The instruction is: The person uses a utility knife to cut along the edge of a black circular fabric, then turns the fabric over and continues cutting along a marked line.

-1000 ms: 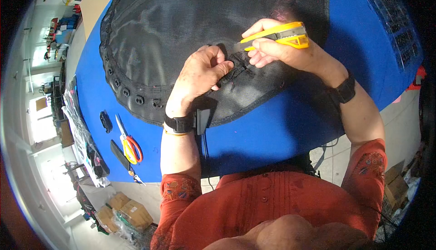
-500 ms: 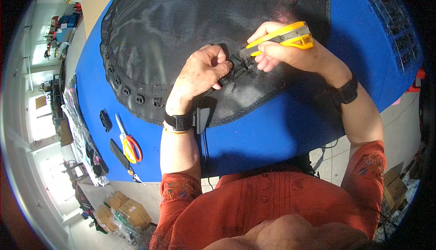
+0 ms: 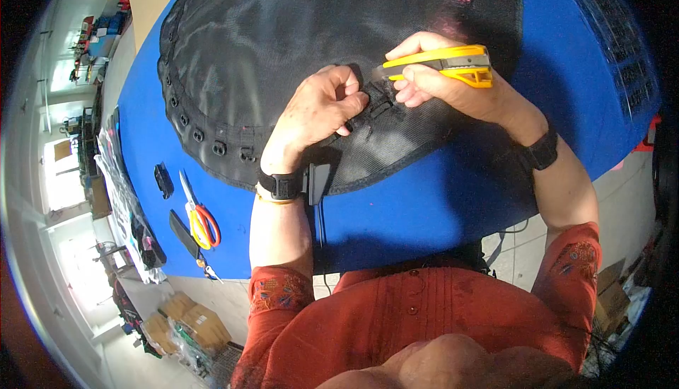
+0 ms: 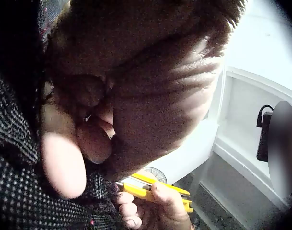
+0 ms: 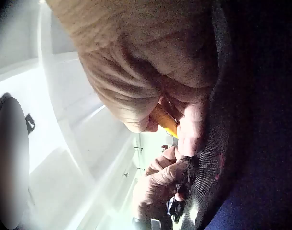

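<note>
A large round black mesh piece with black fittings along its edge lies on the blue table. The left hand pinches black strap material on the mesh between thumb and fingers. In the right hand is a yellow utility knife, its blade end pointing left, close to the strap and the left fingertips. Whether the blade touches the material I cannot tell. The right wrist view shows the knife's yellow body between thumb and fingers.
Scissors with red and yellow handles, a black clip and a black-handled tool lie on the blue table at left. Clear plastic with dark pieces lies at far right. Cardboard boxes stand on the floor.
The knife has shifted a little right and tilted to lie more level. The left hand keeps its pinch on the strap. The whole view has shifted slightly.
</note>
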{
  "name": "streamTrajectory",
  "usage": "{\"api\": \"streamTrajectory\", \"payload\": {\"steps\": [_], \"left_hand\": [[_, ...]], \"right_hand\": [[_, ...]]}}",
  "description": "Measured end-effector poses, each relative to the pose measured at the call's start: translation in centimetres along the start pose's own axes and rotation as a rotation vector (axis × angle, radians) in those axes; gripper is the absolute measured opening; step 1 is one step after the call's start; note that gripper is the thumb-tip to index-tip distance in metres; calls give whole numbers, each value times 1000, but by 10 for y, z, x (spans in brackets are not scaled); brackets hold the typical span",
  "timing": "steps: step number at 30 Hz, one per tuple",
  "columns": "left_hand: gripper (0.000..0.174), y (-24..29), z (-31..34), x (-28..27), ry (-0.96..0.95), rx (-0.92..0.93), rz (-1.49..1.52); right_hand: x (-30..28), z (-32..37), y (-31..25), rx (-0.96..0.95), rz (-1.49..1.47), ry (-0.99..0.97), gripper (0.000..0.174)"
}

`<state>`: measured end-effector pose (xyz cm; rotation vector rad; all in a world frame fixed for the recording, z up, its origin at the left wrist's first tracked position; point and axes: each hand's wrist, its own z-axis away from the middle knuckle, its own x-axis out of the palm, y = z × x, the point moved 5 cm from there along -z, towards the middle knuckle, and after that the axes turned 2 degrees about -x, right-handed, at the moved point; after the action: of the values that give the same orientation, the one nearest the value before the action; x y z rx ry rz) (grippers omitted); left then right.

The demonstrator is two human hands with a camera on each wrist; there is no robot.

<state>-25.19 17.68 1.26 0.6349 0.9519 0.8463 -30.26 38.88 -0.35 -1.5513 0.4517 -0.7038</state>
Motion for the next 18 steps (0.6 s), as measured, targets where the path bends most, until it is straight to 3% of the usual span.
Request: {"api": "streamTrajectory", "payload": {"steps": [10,18], "left_hand": [[25,-4,1,0,-7,9,-8],[26,-6,-1,0,-10,18,7]], "right_hand": [[1,3,5,-55,25,-13,29],[0,7,-6,9,62,-72,29]]}}
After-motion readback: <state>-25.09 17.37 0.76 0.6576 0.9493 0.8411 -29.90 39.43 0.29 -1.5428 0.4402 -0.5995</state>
